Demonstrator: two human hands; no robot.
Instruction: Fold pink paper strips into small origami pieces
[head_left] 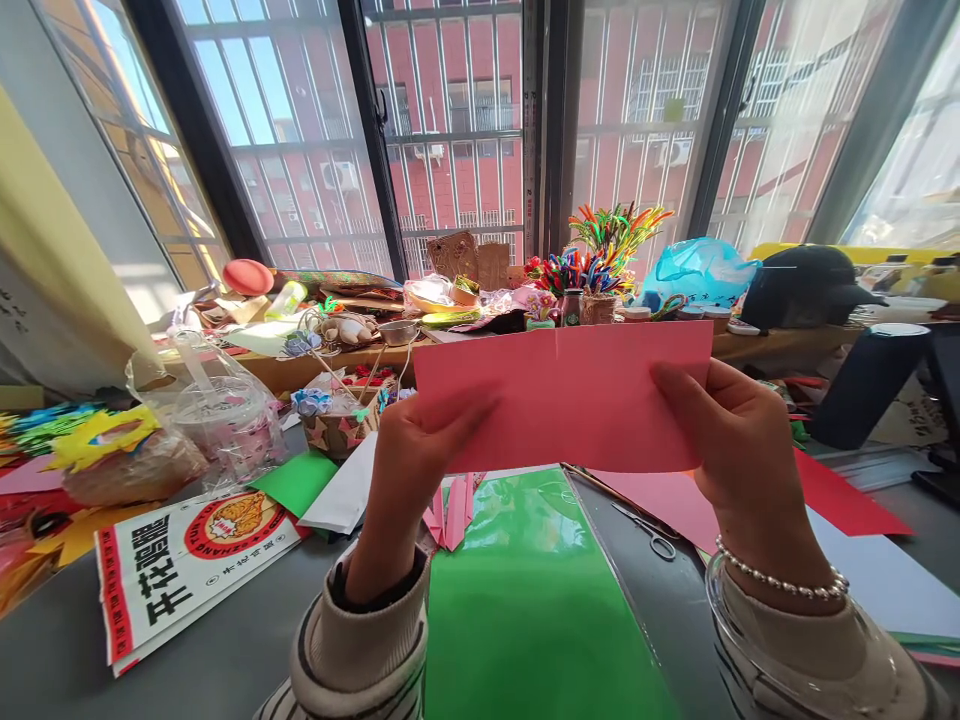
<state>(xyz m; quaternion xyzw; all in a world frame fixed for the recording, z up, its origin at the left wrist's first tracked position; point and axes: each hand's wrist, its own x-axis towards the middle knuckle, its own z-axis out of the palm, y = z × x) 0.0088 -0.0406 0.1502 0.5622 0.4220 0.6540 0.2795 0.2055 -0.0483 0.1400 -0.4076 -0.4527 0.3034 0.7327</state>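
Held up in front of me is a pink sheet of paper (570, 405), a wide rectangle with a small mark at the middle of its top edge. My left hand (427, 440) pinches its left end, thumb on the near face. At the right end my right hand (735, 420) grips it the same way, with a beaded bracelet on the wrist. Below lies a glossy green sheet (540, 610) in clear plastic. Folded pink paper strips (454, 515) rest at its upper left, partly behind my left wrist. Scissors (652, 535) lie to its right.
A printed paper bag (202, 560) lies at left, near a plastic-bagged cup (225, 420). Coloured paper sheets (855, 495) spread at right beside a dark cylinder (866, 385). Along the windowsill are colourful pipe cleaners (615, 240), a blue plastic bag (701, 270) and a black cap (802, 285).
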